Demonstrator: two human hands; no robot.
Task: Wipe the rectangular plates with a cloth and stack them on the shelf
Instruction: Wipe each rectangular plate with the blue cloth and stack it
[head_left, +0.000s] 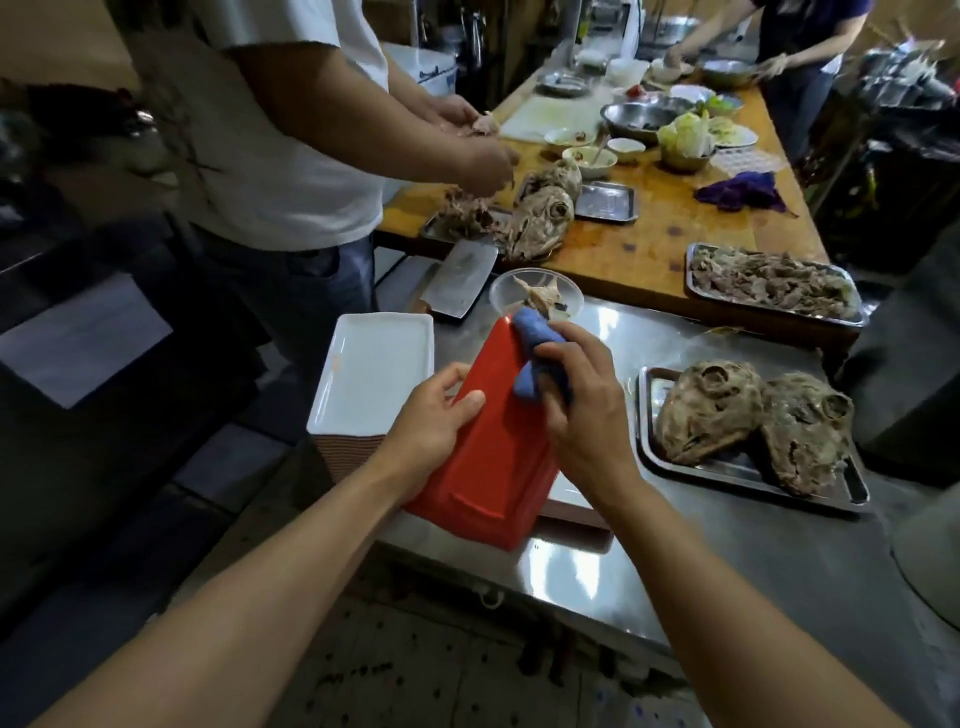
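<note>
- The steel table (727, 561) has its near edge running from lower left to the right; a red rectangular plate (493, 441) is held up above that edge, its lower end hanging out past it.
- Left of the red plate, a stack of white rectangular plates (376, 374) sits at the table's left corner, just beside the held plate; its striped side shows below the rim.
- To the right, a metal tray (852, 488) carries two cooked animal heads (753, 415), near the right wrist, with a bare strip of steel between.
- Behind the red plate's far end stand a clear plastic bowl (535, 296) with scraps and a cleaver (457, 280); both are close to that end.
- A person in a white shirt (270, 130) stands at the far left of the wooden table (649, 249), crowding the left side.
- The left hand (431, 421) grips the red plate's left edge, thumb curled over the upturned underside and fingers hidden beneath.
- The right hand (576, 395) is clamped on a bunched blue cloth (540, 353), pressing it against the plate's underside near the right edge.
- The red plate is bottom up and tilted, its long axis running from the near edge of the table away toward the bowl, far end higher.
</note>
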